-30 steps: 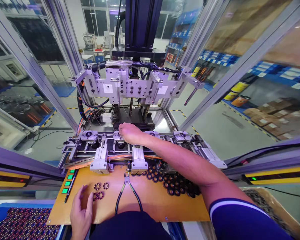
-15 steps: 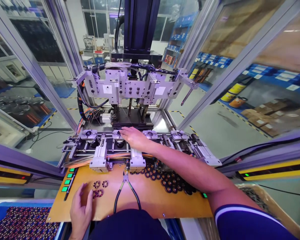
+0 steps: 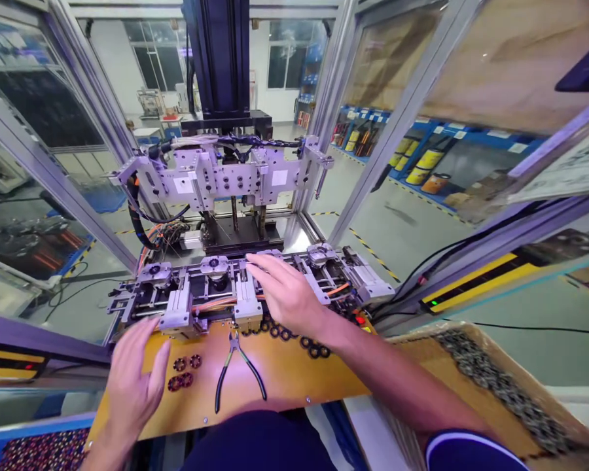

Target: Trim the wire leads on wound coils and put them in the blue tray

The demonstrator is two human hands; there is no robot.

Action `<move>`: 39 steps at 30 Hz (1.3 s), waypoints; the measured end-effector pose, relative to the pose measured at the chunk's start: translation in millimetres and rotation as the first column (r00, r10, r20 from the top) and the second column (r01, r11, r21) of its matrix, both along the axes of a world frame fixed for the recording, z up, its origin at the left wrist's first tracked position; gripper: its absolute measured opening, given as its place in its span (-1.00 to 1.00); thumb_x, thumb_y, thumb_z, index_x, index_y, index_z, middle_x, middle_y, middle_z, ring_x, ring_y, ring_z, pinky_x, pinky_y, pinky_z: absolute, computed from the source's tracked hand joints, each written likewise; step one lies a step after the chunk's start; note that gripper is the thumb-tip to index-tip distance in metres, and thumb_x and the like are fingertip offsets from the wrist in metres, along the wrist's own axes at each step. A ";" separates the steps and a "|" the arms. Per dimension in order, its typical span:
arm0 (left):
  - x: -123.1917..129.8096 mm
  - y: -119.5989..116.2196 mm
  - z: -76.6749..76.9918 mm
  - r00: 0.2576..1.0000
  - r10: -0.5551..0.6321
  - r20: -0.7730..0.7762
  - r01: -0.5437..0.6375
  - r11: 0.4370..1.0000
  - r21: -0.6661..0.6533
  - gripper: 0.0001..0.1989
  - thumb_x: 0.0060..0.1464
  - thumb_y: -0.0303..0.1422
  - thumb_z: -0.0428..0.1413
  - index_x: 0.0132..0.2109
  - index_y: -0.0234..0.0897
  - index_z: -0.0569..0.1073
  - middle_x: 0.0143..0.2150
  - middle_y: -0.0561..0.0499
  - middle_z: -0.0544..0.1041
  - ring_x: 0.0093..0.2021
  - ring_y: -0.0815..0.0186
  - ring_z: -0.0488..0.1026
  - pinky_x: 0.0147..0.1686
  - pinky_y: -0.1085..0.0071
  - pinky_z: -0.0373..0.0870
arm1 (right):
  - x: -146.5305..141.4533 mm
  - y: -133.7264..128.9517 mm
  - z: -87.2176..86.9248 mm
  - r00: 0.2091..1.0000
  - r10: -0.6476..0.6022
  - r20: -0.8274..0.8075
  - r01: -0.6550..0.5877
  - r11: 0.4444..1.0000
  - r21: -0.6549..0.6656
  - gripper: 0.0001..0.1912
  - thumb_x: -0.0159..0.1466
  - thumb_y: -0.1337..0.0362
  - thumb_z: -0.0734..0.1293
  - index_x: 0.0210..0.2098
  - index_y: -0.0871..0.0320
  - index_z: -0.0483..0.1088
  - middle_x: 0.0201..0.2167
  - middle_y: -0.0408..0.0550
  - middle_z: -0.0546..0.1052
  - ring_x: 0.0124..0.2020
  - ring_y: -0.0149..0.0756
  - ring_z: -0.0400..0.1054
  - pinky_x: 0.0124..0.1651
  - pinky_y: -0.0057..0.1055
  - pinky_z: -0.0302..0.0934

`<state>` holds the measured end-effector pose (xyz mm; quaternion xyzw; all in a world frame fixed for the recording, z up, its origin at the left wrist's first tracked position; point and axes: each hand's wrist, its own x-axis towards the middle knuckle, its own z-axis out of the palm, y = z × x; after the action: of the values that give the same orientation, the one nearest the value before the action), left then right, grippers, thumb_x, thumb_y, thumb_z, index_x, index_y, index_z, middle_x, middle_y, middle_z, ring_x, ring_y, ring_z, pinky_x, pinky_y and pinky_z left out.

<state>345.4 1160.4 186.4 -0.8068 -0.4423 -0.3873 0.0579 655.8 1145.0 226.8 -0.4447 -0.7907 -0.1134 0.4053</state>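
My right hand (image 3: 288,296) is above the front of the machine's fixture row, fingers stretched out and nothing visible in them; the thumb side is partly hidden. It covers part of a clamp and one fixture. Black rings (image 3: 275,331) lie under and beside it on the orange board (image 3: 285,383). My left hand (image 3: 135,376) is over the board's left side, thumb spread from the fingers, empty. Several small copper-wound rings (image 3: 195,361) lie just to its right. Pliers (image 3: 234,343) with black handles lie with handles spread, jaws away from me. A round fixture (image 3: 214,264) stands uncovered.
A metal head plate (image 3: 235,178) hangs behind the fixtures. At lower left is a blue bin (image 3: 44,426) of wound rings; at right, a cardboard box (image 3: 415,366) of grey parts. Aluminium frame posts and a yellow sensor bar (image 3: 476,278) flank the work area.
My right hand has drawn back from the second fixture, toward me and to the right. My left hand has risen forward and left. The view has turned to the right.
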 end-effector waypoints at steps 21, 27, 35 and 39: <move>92.7 57.5 26.6 0.927 -0.288 -0.239 0.234 0.945 -0.229 -0.43 0.19 -0.11 0.03 0.20 -0.43 0.42 0.23 -0.32 0.45 0.30 -0.12 0.30 0.27 -0.08 0.24 | 27.4 -137.4 -164.2 0.868 -0.431 -0.246 0.304 0.854 -0.423 -0.72 0.27 0.51 0.23 -0.30 0.15 0.56 -0.08 0.22 0.52 0.04 0.12 0.40 -0.01 0.21 0.38; 97.7 -49.8 24.5 0.865 -0.420 0.275 0.483 0.550 -0.681 -0.62 0.09 -0.08 0.19 -0.03 -0.17 0.63 -0.19 -0.11 0.70 -0.25 0.09 0.65 -0.20 0.20 0.63 | -19.5 -129.9 -85.9 0.816 -0.231 -0.530 0.026 0.930 -0.365 -0.86 0.32 0.32 0.34 -0.23 0.02 0.56 -0.01 0.04 0.49 0.01 -0.19 0.42 -0.02 -0.25 0.46; 89.7 -52.8 24.5 0.877 -0.262 0.404 0.475 0.610 -0.635 -0.72 0.02 -0.15 0.28 -0.14 -0.15 0.67 -0.24 -0.08 0.71 -0.30 0.13 0.66 -0.22 0.25 0.64 | -55.0 -99.6 -50.5 0.420 -0.001 -0.907 -0.509 0.828 -0.237 -0.90 0.30 0.28 0.38 -0.20 -0.01 0.55 0.00 0.05 0.51 0.03 -0.17 0.45 0.07 -0.18 0.41; 83.0 -53.2 21.1 0.868 -0.324 0.376 0.484 0.723 -0.494 -0.76 0.07 -0.23 0.27 -0.10 -0.15 0.65 -0.27 -0.07 0.69 -0.30 0.20 0.65 -0.27 0.36 0.63 | -55.8 -91.3 -55.2 0.397 0.002 -0.918 -0.565 0.789 -0.242 -0.93 0.30 0.26 0.39 -0.24 0.00 0.55 -0.01 0.04 0.51 0.05 -0.17 0.44 0.10 -0.18 0.37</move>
<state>428.4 1107.2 207.6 -0.8045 -0.3529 -0.3426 -0.3330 600.0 1053.7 171.6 -0.3784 -0.5254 0.4279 0.6306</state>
